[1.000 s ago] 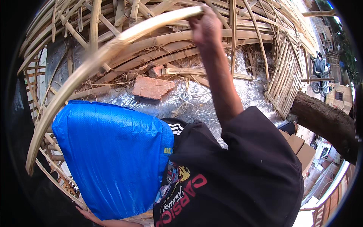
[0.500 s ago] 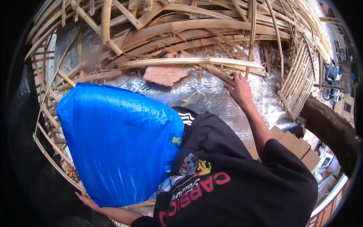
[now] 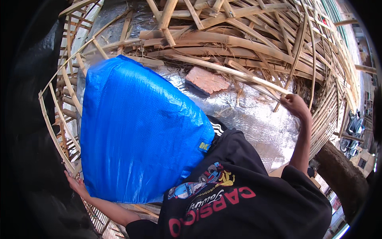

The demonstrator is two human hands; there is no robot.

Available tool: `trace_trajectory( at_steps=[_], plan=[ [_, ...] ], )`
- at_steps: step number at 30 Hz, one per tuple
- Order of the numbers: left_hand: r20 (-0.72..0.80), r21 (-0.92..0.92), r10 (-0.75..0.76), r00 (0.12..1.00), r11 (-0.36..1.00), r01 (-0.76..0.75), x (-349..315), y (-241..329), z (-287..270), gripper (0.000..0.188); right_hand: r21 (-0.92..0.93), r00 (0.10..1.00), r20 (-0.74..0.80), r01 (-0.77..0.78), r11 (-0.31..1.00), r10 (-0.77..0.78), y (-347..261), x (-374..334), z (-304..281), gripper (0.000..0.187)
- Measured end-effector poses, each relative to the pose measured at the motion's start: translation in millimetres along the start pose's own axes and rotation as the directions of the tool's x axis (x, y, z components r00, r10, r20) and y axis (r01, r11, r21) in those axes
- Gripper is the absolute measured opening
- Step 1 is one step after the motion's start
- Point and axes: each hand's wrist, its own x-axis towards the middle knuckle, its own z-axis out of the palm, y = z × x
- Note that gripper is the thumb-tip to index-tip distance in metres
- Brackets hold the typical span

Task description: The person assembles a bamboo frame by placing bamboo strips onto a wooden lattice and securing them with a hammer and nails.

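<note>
My right hand (image 3: 296, 105) is closed around the right end of a long, pale bamboo strip (image 3: 234, 71), partly smeared by motion. The strip slants up to the left over a rough reddish brick piece (image 3: 207, 81). Across my lap lies a shiny blue woven plastic sheet (image 3: 139, 135), folded over my leg. Beyond its lower left corner my left hand (image 3: 79, 186) has its fingers apart, touching or very near the end of a curved bamboo strip (image 3: 51, 123). The sheet's corner hides part of that contact.
A big heap of split bamboo (image 3: 238, 44) lies ahead. Silver foil matting (image 3: 254, 127) covers the ground, with loose fibres on it. More slats stand in bundles at the right, near a dark tree trunk (image 3: 340, 167). A parked motorcycle (image 3: 352, 133) is farther off.
My right hand has gone from reaching with loose fingers above the foil to gripping the bamboo strip's end, which is now tilted. The whole view has shifted; the left hand stays by the sheet's corner.
</note>
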Motion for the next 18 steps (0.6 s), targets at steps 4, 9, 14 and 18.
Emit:
trace_trajectory(
  at_steps=[4, 9, 14, 18],
  plan=[
    [0.107, -0.068, 0.199, 0.974, 0.979, -0.192, 14, -30, -4, 0.059, -0.135, 0.985, -0.088, -0.158, 0.978, 0.147, -36, -46, -60, 0.036],
    [-0.069, -0.138, -0.347, 0.935, 0.932, 0.336, 76, -42, -14, 0.08, -0.439, 0.871, -0.482, -0.146, 0.886, -0.095, -37, -101, -103, 0.045],
    [-0.122, 0.024, -0.305, 0.945, 0.95, 0.31, 49, -32, -9, 0.061, -0.108, 0.889, -0.457, -0.06, 0.992, 0.004, -66, -110, -142, 0.036],
    [-0.12, 0.005, -0.308, 0.944, 0.95, 0.311, 42, -27, 6, 0.057, 0.151, 0.78, -0.557, 0.432, 0.889, -0.285, -103, -57, -89, 0.034]
  ],
)
